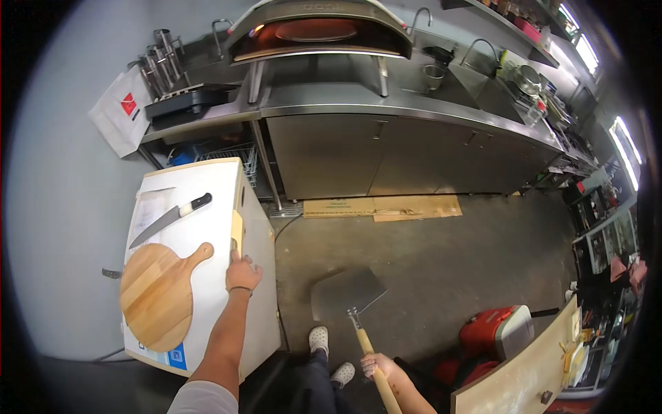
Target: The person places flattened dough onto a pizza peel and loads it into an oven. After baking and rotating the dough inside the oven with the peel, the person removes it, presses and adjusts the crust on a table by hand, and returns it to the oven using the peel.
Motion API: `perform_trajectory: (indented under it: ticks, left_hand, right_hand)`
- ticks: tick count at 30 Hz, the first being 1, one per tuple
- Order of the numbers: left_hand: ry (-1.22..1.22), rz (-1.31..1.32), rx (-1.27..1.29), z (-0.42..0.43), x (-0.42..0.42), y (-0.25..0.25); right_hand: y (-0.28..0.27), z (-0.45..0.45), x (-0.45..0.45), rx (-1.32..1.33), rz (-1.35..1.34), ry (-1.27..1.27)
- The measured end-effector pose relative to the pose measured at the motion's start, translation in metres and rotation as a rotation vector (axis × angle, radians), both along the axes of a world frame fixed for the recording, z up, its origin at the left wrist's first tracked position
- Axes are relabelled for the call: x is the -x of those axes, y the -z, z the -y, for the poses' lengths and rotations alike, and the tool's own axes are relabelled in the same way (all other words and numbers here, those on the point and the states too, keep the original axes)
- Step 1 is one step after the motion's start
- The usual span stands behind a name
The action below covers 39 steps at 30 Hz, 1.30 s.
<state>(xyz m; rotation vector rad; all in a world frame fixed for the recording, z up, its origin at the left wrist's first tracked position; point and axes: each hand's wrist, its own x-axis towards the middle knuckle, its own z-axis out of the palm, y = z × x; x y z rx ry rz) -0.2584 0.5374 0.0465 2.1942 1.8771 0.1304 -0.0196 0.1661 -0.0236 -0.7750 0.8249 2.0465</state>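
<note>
My right hand (378,366) is closed round the wooden handle of a pizza peel (345,293), whose flat metal blade hangs over the floor. At the edge of a white chest-like appliance (210,276), my left hand (243,270) touches a cream-coloured handle (236,231); its fingertips are partly hidden there. On the white top lie a round wooden board (158,297) and a large knife (169,219) with a black handle.
A lit oven (317,34) stands on a steel counter (324,100) ahead. Cardboard (414,205) lies on the floor below. A red and white cooler (496,331) and a floured wooden table (524,366) are at the right. A white bag (123,110) hangs at the left.
</note>
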Motion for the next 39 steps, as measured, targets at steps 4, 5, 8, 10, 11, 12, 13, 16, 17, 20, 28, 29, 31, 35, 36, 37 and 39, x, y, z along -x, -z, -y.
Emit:
perform_trajectory:
  ticks: [4,5,8,10,11,12,13,16,17,20,28,29,31,35,36,37,39]
  left_hand:
    - [0.011,-0.011,0.011,0.0,-0.002,-0.004]
    - [0.019,-0.019,0.014,0.0,-0.001,-0.004]
    - [0.031,-0.032,0.008,0.0,-0.001,-0.003]
    - [0.039,-0.04,-0.007,-0.001,0.001,-0.001]
    - [0.046,-0.029,0.002,-0.002,0.001,0.0]
    - [0.052,-0.018,0.01,-0.002,0.002,0.001]
    - [0.047,-0.021,0.012,-0.002,0.002,0.001]
    - [0.053,-0.026,0.006,-0.002,0.002,0.0]
    - [0.053,-0.03,0.017,-0.001,0.001,0.0]
    - [0.047,-0.044,0.028,0.0,-0.002,-0.007]
    - [0.042,-0.067,0.03,0.001,-0.004,-0.01]
    - [0.043,-0.062,0.028,0.001,-0.003,-0.009]
    - [0.046,-0.055,0.024,-0.001,-0.003,-0.008]
    - [0.033,-0.061,0.033,0.001,-0.005,-0.012]
    - [0.027,-0.05,0.039,0.001,-0.006,-0.014]
    - [0.029,-0.049,0.04,0.001,-0.006,-0.013]
    - [0.032,-0.064,0.018,0.001,-0.005,-0.009]
  right_hand:
    - [-0.003,-0.008,0.027,0.016,0.022,-0.173]
    - [0.004,-0.006,0.032,0.016,0.005,-0.192]
    - [0.009,-0.007,0.044,-0.001,-0.041,-0.258]
    - [0.009,-0.01,0.05,0.011,-0.018,-0.295]
    - [0.007,-0.012,0.052,0.023,0.011,-0.328]
    - [0.007,-0.013,0.053,0.024,0.008,-0.334]
    - [0.006,-0.014,0.055,0.012,0.03,-0.34]
    - [0.001,-0.02,0.055,0.007,0.074,-0.356]
    - [-0.002,-0.023,0.054,0.013,0.1,-0.36]
    - [-0.008,-0.027,0.048,0.021,0.061,-0.308]
    - [0.01,-0.028,0.025,-0.009,0.127,-0.279]
    - [0.009,-0.029,0.023,0.002,0.12,-0.248]
    - [0.009,-0.029,0.018,-0.012,0.151,-0.228]
    - [0.009,-0.029,0.013,-0.009,0.159,-0.194]
    - [0.008,-0.029,0.013,-0.009,0.16,-0.192]
    - [0.004,-0.03,0.013,0.01,0.173,-0.195]
    - [0.002,-0.029,0.015,0.03,0.188,-0.195]
